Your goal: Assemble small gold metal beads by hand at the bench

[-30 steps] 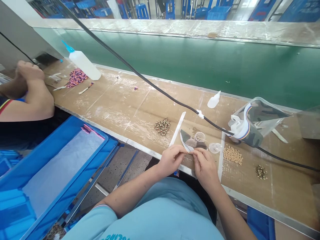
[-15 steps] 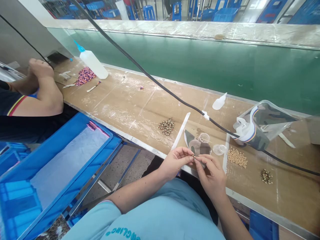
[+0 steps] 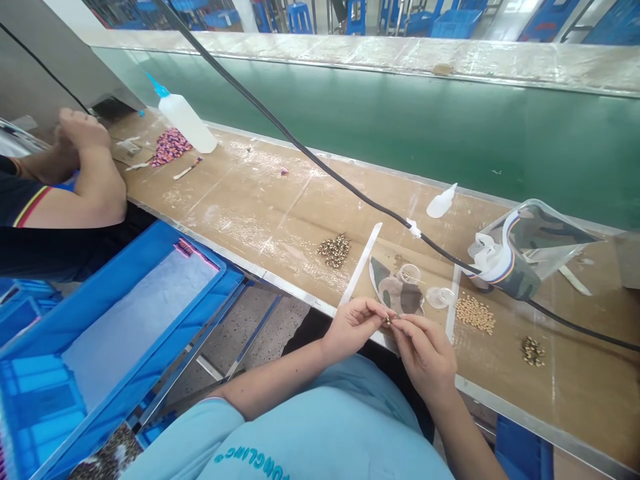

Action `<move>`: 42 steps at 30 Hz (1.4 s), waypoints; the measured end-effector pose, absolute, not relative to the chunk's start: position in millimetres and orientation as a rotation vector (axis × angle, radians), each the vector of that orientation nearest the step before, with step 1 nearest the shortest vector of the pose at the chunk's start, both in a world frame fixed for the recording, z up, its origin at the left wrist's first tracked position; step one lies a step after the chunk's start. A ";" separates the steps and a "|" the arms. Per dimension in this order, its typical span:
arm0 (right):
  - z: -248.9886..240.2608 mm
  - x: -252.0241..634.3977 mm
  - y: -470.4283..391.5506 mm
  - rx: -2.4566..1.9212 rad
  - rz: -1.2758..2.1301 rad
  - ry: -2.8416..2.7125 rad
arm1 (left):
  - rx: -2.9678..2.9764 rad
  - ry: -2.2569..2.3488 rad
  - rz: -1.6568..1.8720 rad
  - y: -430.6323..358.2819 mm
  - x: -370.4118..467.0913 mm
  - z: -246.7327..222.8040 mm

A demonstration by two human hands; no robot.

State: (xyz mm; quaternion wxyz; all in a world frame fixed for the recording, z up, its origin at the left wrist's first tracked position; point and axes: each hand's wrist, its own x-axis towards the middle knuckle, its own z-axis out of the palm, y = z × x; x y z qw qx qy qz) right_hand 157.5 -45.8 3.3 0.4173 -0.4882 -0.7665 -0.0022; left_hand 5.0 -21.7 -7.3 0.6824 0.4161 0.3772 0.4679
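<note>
At the table's front edge my left hand point(image 3: 354, 328) and my right hand point(image 3: 426, 350) meet fingertip to fingertip. Both are closed in a pinch on a small gold-coloured piece point(image 3: 387, 321), whose exact kind is too small to make out. Just beyond them lies a camouflage-patterned sheet point(image 3: 384, 287) with a small round clear cup point(image 3: 409, 274) on it. A second clear cup point(image 3: 439, 298) stands to its right. Left of the hands is a pile of small gold-and-dark pieces point(image 3: 334, 251). On the right are tan beads point(image 3: 475, 313) and a smaller pile of gold-and-dark pieces point(image 3: 533, 351).
A black cable point(image 3: 320, 159) crosses above the table. A clear bin point(image 3: 560, 230) with a camouflage cloth stands at the right, near a small white bottle point(image 3: 441, 202). Far left, a co-worker's arm point(image 3: 95, 170) rests near a large squeeze bottle point(image 3: 187, 123). A blue crate point(image 3: 45, 393) stands below.
My fingers have shifted slightly around the small gold-coloured piece, with the right hand a little lower. The camera view has tilted slightly. The piles and cups stay in place.
</note>
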 end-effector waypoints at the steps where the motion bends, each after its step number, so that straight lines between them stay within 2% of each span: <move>1: 2.9 157.9 -46.0 -1.224 -0.010 -1.925 | 0.936 0.848 1.049 -21.9 5.0 -7.5; 15: 6.1 163.9 -50.9 -1.365 0.064 -1.945 | 0.972 0.846 0.969 -24.5 6.2 -1.0; 26: -8.0 258.2 -86.0 -2.037 -0.168 -1.344 | 1.099 0.909 0.901 -22.4 3.4 0.9; 31: -7.5 261.5 -87.7 -2.071 -0.267 -1.221 | 1.130 0.921 0.885 -21.6 3.8 0.7; 42: -7.0 253.1 -73.8 -2.185 -0.036 -1.402 | 1.192 0.912 0.876 -22.0 2.8 -3.4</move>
